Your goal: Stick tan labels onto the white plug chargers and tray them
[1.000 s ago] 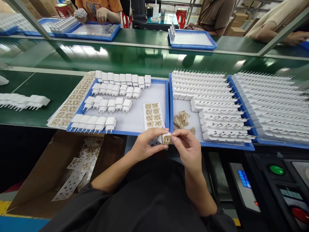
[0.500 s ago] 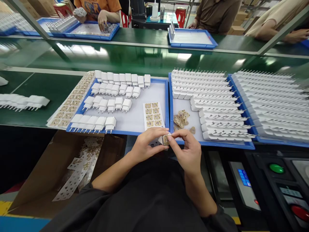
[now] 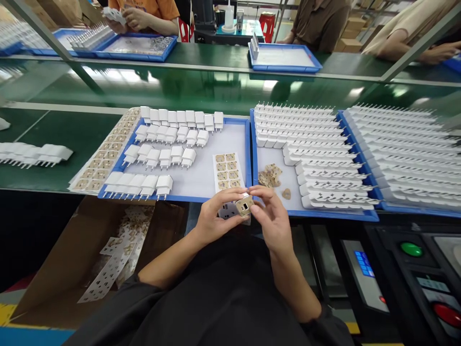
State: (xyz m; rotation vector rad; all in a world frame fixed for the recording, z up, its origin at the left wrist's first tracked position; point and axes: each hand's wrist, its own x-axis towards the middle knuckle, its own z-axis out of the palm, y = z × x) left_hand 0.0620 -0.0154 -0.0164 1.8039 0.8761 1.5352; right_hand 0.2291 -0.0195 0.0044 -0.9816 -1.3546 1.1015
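Between my two hands is a small white charger (image 3: 244,205), its end face covered by a tan sticker with dark port openings. My left hand (image 3: 219,211) grips it from the left, fingers above and thumb below. Fingers and thumb of my right hand (image 3: 272,214) close on its right side. Just beyond lies a white sheet of tan stickers (image 3: 226,170) in the left blue tray (image 3: 194,196). Rows of white chargers (image 3: 153,157) stand in that tray. Peeled tan scraps (image 3: 270,176) lie in the right blue tray (image 3: 255,158), beside packed charger rows (image 3: 331,175).
A stack of sticker sheets (image 3: 108,149) lies left of the trays. Below is a cardboard box (image 3: 54,269) with used sheets. A machine with a green button (image 3: 411,249) stands at lower right. People (image 3: 151,19) sit across the green conveyor (image 3: 201,86).
The charger has turned so its stickered face shows more fully, and my right hand has shifted slightly left. Across the line, a person's hand has risen from the tray to the other hand.
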